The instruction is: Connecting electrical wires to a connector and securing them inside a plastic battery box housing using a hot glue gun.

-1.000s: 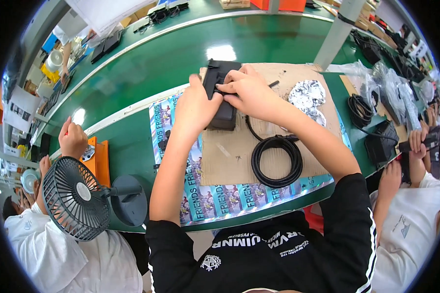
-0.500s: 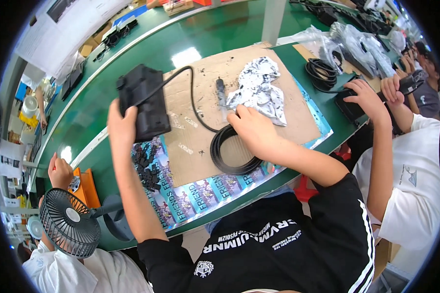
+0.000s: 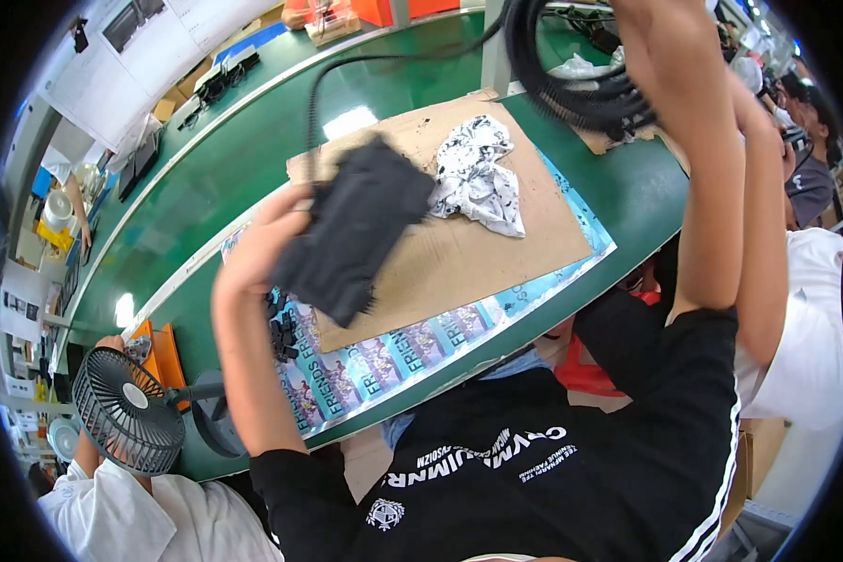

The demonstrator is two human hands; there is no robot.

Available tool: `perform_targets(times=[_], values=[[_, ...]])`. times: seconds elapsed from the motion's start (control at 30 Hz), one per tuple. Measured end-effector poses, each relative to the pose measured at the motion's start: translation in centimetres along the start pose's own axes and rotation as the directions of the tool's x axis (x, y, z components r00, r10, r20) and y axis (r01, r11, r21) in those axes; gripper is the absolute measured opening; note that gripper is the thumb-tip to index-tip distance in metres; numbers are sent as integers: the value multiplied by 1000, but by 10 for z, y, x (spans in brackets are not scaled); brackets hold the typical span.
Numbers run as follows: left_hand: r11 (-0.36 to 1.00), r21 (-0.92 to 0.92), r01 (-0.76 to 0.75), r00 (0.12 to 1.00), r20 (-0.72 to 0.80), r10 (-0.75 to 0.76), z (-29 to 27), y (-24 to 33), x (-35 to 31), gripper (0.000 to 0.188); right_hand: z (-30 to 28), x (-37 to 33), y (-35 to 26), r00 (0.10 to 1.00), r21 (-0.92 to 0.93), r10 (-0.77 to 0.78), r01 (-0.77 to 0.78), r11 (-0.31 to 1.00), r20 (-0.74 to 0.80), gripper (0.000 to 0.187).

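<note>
My left hand (image 3: 262,244) grips a black box-shaped plastic device (image 3: 356,229) by its left side. The device is tilted above the cardboard and smeared by motion. From it a thin black cable (image 3: 398,58) arcs up and to the right into a coil of black cable (image 3: 571,108). My right hand (image 3: 660,42) is raised at the upper right with that coil hanging from it; its fingertips are mostly hidden. A crumpled white cloth with black marks (image 3: 478,178) lies on the cardboard sheet (image 3: 496,272), to the right of the device.
Small black parts (image 3: 283,332) lie near the mat's left corner. A black fan (image 3: 131,407) and an orange holder (image 3: 167,356) stand at left. Co-workers in white sit on both sides, the right one (image 3: 801,318) close to my raised arm. A metal post (image 3: 498,61) rises behind the cardboard.
My right hand has lifted the cable coil off the cardboard, up and to the right. My left hand has swung the device rightward and tilted it, covering where the clear tube lay.
</note>
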State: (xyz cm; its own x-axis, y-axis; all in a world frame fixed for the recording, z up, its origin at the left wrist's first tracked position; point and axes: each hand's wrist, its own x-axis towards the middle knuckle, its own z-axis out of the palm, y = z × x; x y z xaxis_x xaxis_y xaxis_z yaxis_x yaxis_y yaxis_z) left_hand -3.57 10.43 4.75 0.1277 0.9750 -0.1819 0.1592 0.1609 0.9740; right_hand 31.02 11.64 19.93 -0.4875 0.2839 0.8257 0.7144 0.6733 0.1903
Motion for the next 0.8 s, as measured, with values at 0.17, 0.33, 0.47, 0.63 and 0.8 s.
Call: perform_targets(times=[0.17,0.33,0.47,0.63,0.8], values=[[998,-22,-67,837,543,68,148,-4,55,48,25,42,84,968,-94,-244,239,967,-53,25],[978,-84,-189,775,599,202,247,-17,116,47,113,24,174,944,214,-117,51,975,309,27],[975,-53,-216,861,461,216,284,-49,162,35,198,-77,227,776,91,-51,-8,996,628,27],[1000,-14,-25,944,328,28,297,-66,188,31,236,-166,230,467,-131,188,-152,980,864,37],[928,301,-218,971,167,174,301,-44,160,38,191,-129,208,791,113,342,-454,884,507,21]])
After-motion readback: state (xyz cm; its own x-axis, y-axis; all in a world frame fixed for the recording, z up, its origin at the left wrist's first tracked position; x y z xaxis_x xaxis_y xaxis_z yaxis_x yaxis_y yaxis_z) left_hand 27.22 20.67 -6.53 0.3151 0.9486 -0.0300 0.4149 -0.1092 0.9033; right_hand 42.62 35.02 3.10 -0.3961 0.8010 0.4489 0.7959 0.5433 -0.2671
